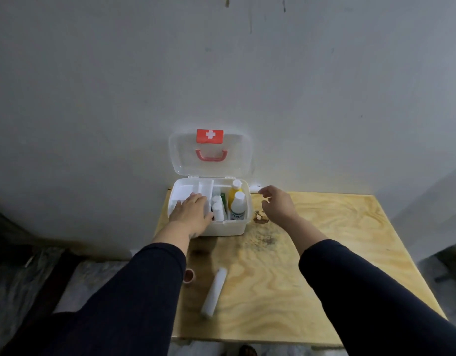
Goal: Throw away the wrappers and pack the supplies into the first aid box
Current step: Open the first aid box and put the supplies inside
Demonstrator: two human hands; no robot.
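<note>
The white first aid box [228,228] stands at the table's far left corner, its clear lid [211,155] raised against the wall. A yellow bottle [234,192] and a white bottle [238,205] stand upright inside on the right, beside smaller white items. My left hand [192,214] lies flat on the white inner tray [182,192] at the box's left side. My right hand [279,204] hovers to the right of the box, fingers apart and empty. A white tube [214,292] and a small brown tape roll [188,276] lie on the table nearer to me.
A brownish wrapper [260,217] lies just right of the box. A small white item [255,187] rests against the wall behind the box. The wooden table [337,253] meets the grey wall at its far edge. Floor shows to the left.
</note>
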